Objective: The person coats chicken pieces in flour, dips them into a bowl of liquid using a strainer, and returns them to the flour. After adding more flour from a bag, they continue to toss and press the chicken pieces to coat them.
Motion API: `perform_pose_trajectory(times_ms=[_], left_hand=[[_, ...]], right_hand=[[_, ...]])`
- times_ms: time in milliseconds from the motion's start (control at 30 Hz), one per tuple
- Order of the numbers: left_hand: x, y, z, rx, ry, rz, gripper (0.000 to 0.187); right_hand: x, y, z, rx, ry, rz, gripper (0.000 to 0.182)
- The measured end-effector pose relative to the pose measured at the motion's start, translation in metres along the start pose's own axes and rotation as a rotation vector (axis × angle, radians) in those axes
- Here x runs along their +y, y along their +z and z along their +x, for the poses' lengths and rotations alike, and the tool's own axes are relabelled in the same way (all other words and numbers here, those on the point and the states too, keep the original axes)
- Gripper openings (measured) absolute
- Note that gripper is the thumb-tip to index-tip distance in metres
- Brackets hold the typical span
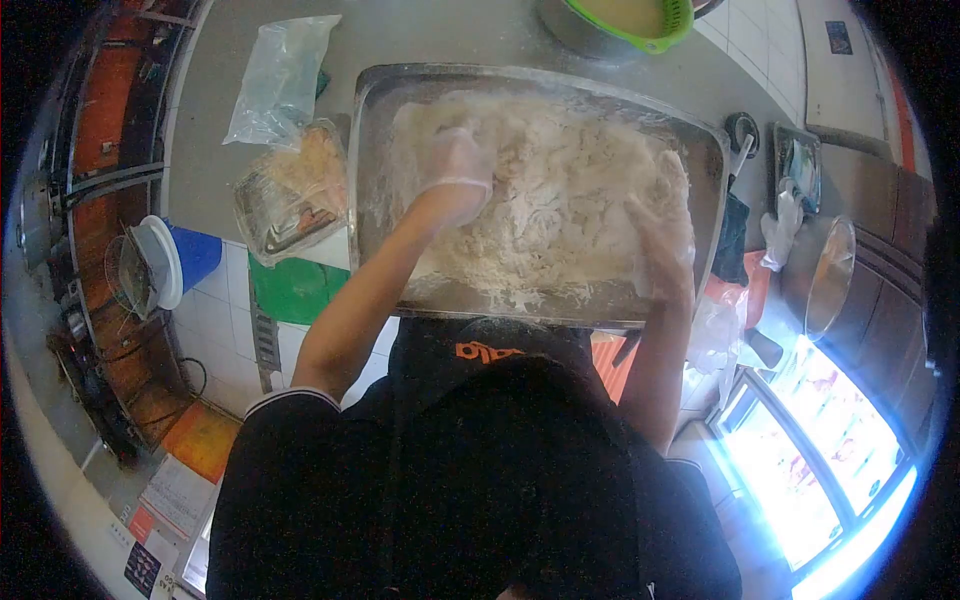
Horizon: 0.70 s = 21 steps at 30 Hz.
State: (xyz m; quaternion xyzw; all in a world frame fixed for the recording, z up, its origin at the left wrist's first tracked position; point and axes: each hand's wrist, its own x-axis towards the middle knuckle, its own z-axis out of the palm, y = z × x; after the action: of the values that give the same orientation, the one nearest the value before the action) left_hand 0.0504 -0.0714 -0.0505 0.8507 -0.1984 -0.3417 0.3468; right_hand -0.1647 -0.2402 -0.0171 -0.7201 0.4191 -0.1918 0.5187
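Note:
A large metal tray (540, 72) holds a thick spread of white flour (540, 200), lumpy in the middle. My left hand (458, 172), in a thin clear glove, reaches into the flour in the tray's left part. Its fingers are blurred and partly sunk in flour, so their pose cannot be made out. My right hand (660, 225) is at the tray's right side, touching the flour. Flour dust and blur cover its fingers, and whether it holds anything cannot be seen.
Left of the tray lie a plastic bag (280, 80) and a clear container (290, 215) with pale food. A green-rimmed basket (655, 42) stands at the back. A metal bowl (832, 278) and a plastic glove (783, 225) are at the right.

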Motion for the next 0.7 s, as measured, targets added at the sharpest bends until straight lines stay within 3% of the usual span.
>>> perform_pose_trajectory(times_ms=[33, 67, 100, 167, 200, 267, 367, 467, 567, 667, 700], left_hand=[[0.012, 0.003, 0.002, 0.028, -0.035, 0.074, 0.051], [0.021, 0.009, 0.003, 0.056, -0.071, 0.149, 0.050], [0.002, 0.040, 0.022, 0.087, 0.037, 0.240, 0.050], [-0.039, 0.102, 0.067, 0.091, 0.208, 0.314, 0.049], [-0.042, 0.114, 0.078, 0.061, 0.265, 0.298, 0.047], [-0.013, 0.097, 0.066, -0.140, 0.247, 0.062, 0.040], [0.006, 0.067, 0.050, 0.010, 0.223, -0.159, 0.033], [0.025, 0.018, 0.023, -0.188, 0.060, 0.037, 0.026], [0.034, -0.011, -0.003, -0.378, 0.251, 0.444, 0.045], [0.006, 0.003, -0.015, -0.099, 0.205, 0.375, 0.021], [-0.002, 0.010, -0.014, -0.110, 0.099, 0.306, 0.026]], right_hand=[[0.010, -0.003, 0.018, -0.124, 0.127, -0.077, 0.090], [0.024, 0.012, 0.030, -0.138, 0.157, -0.084, 0.084], [0.033, 0.035, 0.037, -0.151, 0.187, -0.089, 0.077], [0.089, 0.083, 0.049, -0.234, 0.045, -0.502, 0.074], [0.085, 0.092, 0.049, -0.228, 0.068, -0.402, 0.070], [0.077, 0.106, 0.046, -0.229, 0.121, -0.203, 0.063], [0.066, 0.060, 0.044, -0.269, 0.038, -0.172, 0.053], [0.023, 0.023, 0.027, -0.290, 0.203, 0.320, 0.039], [0.000, 0.001, 0.011, -0.286, 0.268, 0.366, 0.030], [-0.009, -0.004, 0.000, -0.350, 0.368, 0.273, 0.036], [0.005, 0.001, 0.003, -0.369, 0.232, 0.085, 0.040]])
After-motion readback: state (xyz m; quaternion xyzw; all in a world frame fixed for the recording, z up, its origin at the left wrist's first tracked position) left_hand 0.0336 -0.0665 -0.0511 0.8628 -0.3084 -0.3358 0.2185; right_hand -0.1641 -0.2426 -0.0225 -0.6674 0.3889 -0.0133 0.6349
